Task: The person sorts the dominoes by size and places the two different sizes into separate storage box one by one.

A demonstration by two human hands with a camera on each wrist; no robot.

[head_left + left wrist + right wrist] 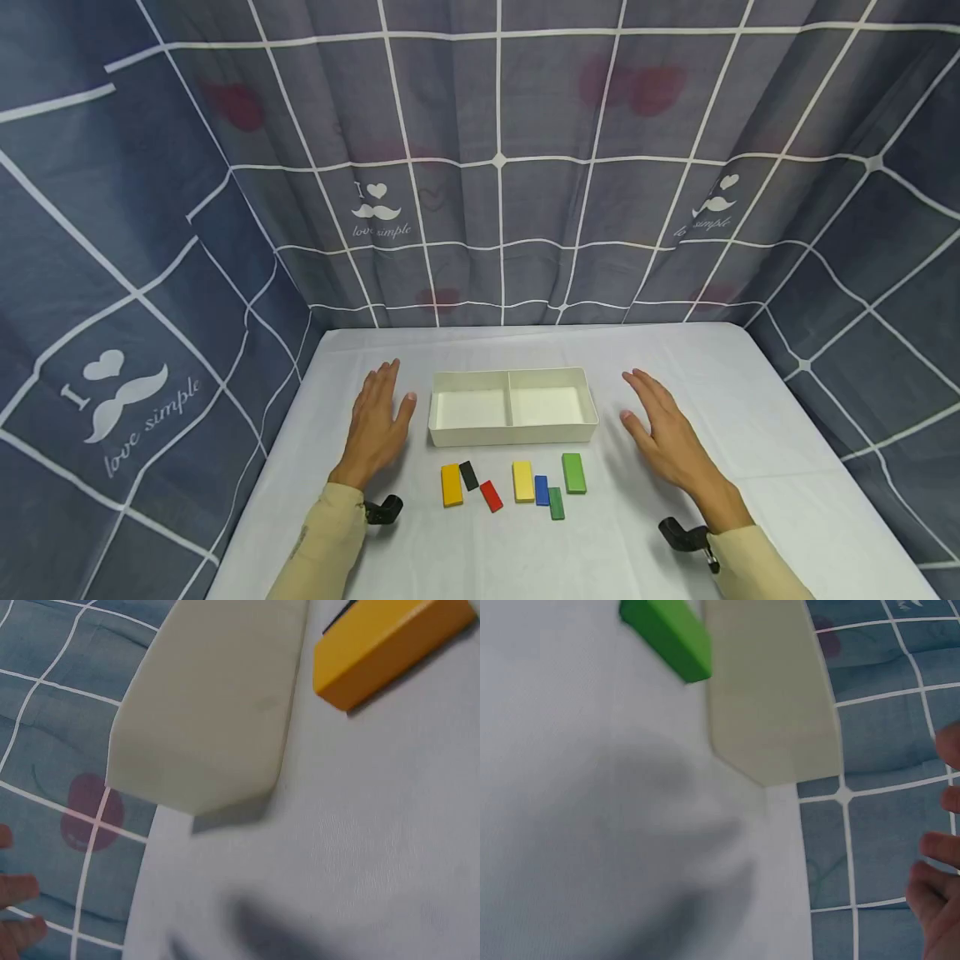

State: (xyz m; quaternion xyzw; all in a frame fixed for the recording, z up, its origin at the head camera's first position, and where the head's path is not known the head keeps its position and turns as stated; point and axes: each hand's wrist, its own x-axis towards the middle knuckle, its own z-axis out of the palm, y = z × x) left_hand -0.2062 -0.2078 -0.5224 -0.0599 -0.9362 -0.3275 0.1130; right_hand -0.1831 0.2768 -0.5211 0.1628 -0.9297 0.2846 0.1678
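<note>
My left hand (377, 429) hovers over the table left of a cream two-compartment box (491, 436), its fingers straight and holding nothing. To the box's right, my right hand (667, 437) is held likewise, apart from everything. In front of the box lie several coloured blocks: an orange-yellow block (452, 485), a black block (468, 476), a red block (491, 497), a pale yellow block (523, 482), a blue block (542, 491), a dark green block (556, 503) and a light green block (573, 473). Both box compartments hold nothing.
A white cloth covers the table (495, 558). Dark grid-patterned curtains (457, 200) enclose its back and both sides. A black wrist camera mount (384, 510) sits on the left wrist, and another mount (682, 535) on the right.
</note>
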